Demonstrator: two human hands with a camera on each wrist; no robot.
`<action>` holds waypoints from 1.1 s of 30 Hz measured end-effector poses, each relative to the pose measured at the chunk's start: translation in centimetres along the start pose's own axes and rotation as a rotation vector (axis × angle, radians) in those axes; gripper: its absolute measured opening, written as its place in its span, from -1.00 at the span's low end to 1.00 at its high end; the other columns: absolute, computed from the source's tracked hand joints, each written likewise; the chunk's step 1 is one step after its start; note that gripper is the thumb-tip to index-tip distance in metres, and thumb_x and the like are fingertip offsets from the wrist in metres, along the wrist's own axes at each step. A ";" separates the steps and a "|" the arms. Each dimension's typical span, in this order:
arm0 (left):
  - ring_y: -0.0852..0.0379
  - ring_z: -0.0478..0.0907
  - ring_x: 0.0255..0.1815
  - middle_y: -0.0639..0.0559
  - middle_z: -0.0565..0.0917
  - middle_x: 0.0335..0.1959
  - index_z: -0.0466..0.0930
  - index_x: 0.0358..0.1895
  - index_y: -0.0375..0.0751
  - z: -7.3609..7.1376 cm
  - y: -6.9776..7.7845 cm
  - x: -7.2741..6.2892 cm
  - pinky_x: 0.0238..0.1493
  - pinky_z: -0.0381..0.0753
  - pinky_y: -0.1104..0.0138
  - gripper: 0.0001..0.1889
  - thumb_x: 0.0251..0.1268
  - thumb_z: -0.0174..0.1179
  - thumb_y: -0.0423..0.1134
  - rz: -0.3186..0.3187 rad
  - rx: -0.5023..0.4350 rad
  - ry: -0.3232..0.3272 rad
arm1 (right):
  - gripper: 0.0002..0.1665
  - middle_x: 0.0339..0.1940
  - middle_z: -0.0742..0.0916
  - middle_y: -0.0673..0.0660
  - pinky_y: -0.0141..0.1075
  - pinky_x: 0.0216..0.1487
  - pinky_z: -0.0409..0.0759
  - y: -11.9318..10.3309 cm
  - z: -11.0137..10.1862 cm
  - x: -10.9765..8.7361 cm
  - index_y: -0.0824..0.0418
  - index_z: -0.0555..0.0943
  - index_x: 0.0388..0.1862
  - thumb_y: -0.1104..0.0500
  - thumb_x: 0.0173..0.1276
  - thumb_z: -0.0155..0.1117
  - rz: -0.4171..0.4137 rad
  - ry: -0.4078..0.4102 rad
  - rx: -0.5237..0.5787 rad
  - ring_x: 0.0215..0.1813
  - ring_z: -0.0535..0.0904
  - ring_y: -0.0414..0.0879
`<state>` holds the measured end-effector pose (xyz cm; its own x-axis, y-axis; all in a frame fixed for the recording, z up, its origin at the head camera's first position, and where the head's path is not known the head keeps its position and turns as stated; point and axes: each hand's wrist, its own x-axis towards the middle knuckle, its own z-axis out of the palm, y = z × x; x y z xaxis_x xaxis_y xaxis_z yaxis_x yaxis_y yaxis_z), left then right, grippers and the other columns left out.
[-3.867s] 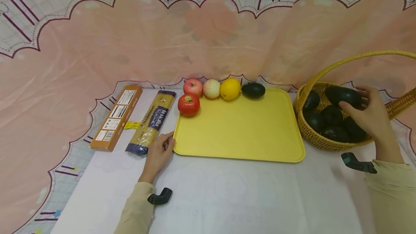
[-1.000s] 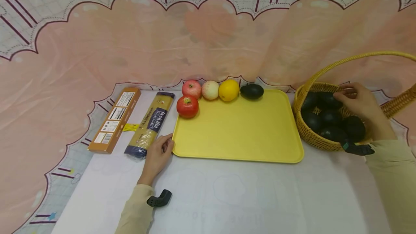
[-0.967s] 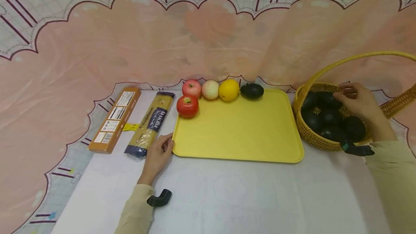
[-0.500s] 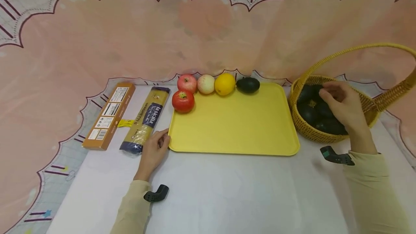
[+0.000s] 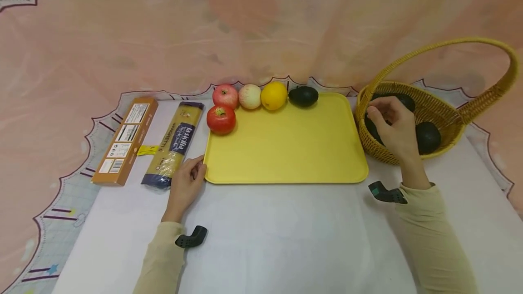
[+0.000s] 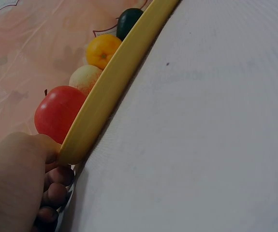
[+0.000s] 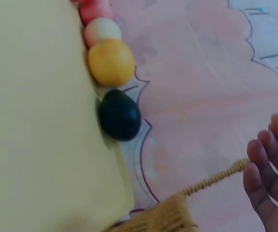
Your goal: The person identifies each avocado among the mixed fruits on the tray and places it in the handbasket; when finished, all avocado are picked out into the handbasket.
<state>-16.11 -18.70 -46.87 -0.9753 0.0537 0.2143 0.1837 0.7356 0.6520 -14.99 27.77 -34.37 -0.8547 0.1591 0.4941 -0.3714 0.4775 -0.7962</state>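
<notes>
My left hand (image 5: pixel 187 187) grips the left edge of a yellow tray (image 5: pixel 286 149). In the left wrist view, its thumb lies against the tray rim (image 6: pixel 105 92) and the other fingers curl below it. Over the left part of a wicker basket (image 5: pixel 451 124) hovers my right hand (image 5: pixel 397 128), its fingers loosely bent. The right wrist view shows nothing between those fingers (image 7: pixel 257 152). Several dark avocados lie in the basket, one of them an avocado (image 5: pixel 428 137) to the right of the hand; others are partly hidden behind the hand.
Along the tray's far left side sit a red apple (image 5: pixel 221 119), a pink apple (image 5: pixel 225 96), a pale apple (image 5: pixel 249 96), an orange (image 5: pixel 274 95) and an avocado (image 5: pixel 303 96). Farther left lie a spaghetti packet (image 5: pixel 173 144) and an orange-brown box (image 5: pixel 125 142). The basket handle (image 5: pixel 441 46) arches high.
My right hand has set an avocado into the basket, let go, and moved left over the other avocados. My left hand stays at the tray edge. The head view has shifted slightly.
</notes>
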 end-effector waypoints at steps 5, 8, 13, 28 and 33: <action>0.16 0.32 -0.43 0.00 0.48 -0.41 0.56 0.13 -0.21 0.0 0.1 0.4 -0.44 0.28 0.44 -0.67 0.37 0.07 -0.21 0.024 -0.011 -0.005 | -0.78 -0.27 0.59 -0.23 -0.60 -0.16 0.44 -0.2 1.5 -0.1 0.51 0.52 -0.11 0.39 0.29 0.17 -0.047 -0.077 -0.042 -0.25 0.52 -0.41; 0.16 0.32 -0.44 0.00 0.49 -0.42 0.57 0.11 -0.22 0.0 0.0 0.3 -0.44 0.28 0.43 -0.68 0.35 0.08 -0.23 0.028 -0.009 0.007 | -0.77 -0.26 0.59 -0.23 -0.59 -0.16 0.44 -0.2 2.3 0.1 0.47 0.53 -0.09 0.36 0.30 0.18 -0.027 -0.106 -0.059 -0.24 0.51 -0.41; 0.17 0.32 -0.44 0.00 0.49 -0.43 0.58 0.10 -0.22 -0.1 -0.1 -0.1 -0.45 0.27 0.44 -0.69 0.34 0.09 -0.25 0.013 -0.003 0.012 | -0.75 -0.24 0.59 -0.15 -0.59 -0.17 0.44 -0.2 3.7 0.6 0.42 0.54 -0.07 0.31 0.32 0.20 0.007 -0.147 -0.081 -0.24 0.52 -0.40; 0.18 0.31 -0.46 0.00 0.49 -0.43 0.59 0.09 -0.24 -0.1 0.0 -0.1 -0.47 0.27 0.46 -0.70 0.34 0.09 -0.27 0.028 -0.016 0.027 | -0.68 -0.09 0.63 0.20 -0.41 -0.15 0.47 5.0 6.9 2.8 0.27 0.53 0.02 0.17 0.33 0.22 0.059 -0.203 -0.132 -0.12 0.49 -0.29; 0.16 0.32 -0.44 0.02 0.48 -0.43 0.57 0.11 -0.19 -0.1 -0.1 -0.1 -0.47 0.28 0.45 -0.69 0.36 0.08 -0.23 -0.007 -0.013 0.002 | -0.69 -0.09 0.63 0.23 -0.33 -0.18 0.46 6.0 7.9 3.4 0.28 0.53 0.00 0.19 0.33 0.23 0.065 -0.225 -0.109 -0.07 0.54 0.00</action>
<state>-15.99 -18.83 -46.84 -0.9763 0.0469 0.2112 0.1784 0.7269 0.6632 -22.96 24.33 -40.27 -0.9391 0.0021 0.3437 -0.2824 0.5653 -0.7751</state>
